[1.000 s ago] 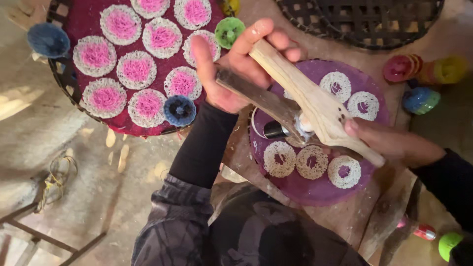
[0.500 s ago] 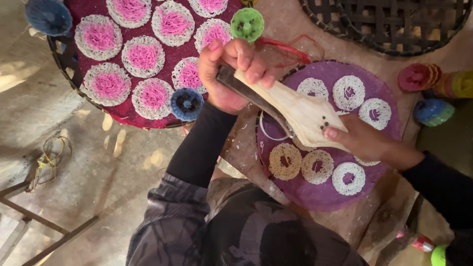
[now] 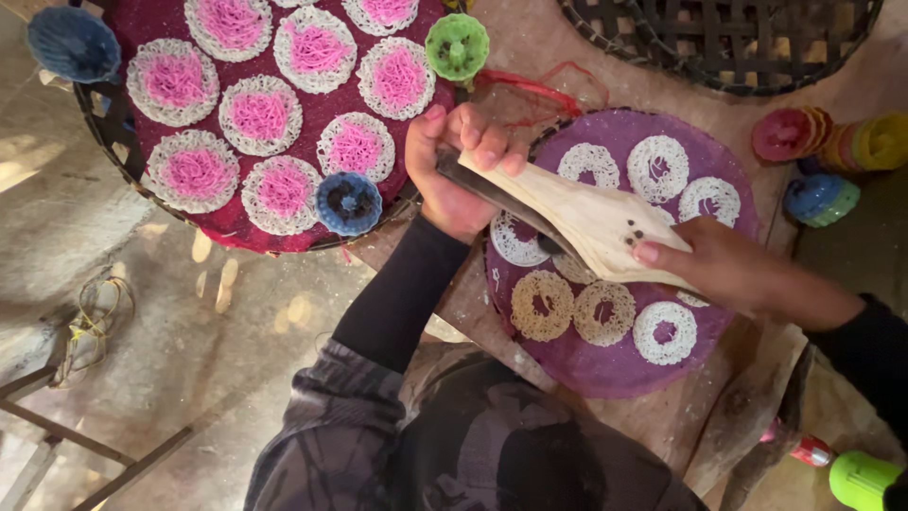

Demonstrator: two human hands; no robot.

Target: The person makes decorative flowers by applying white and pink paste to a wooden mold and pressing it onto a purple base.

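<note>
pressing noodle rings onto purple mat (image 3: 605, 364); left hand (image 3: 454, 175) and right hand (image 3: 719, 265) wrapped tight on wooden press (image 3: 586, 213); best kept level above mat.

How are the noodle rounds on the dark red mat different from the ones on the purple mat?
The rounds on the red mat have pink centres; those on the purple mat are white or tan with open middles. The red mat is uncovered; both hands, left and right, hold a wooden press over the purple mat. Both mats are round.

No packages, labels, signs or screens in view.
</note>
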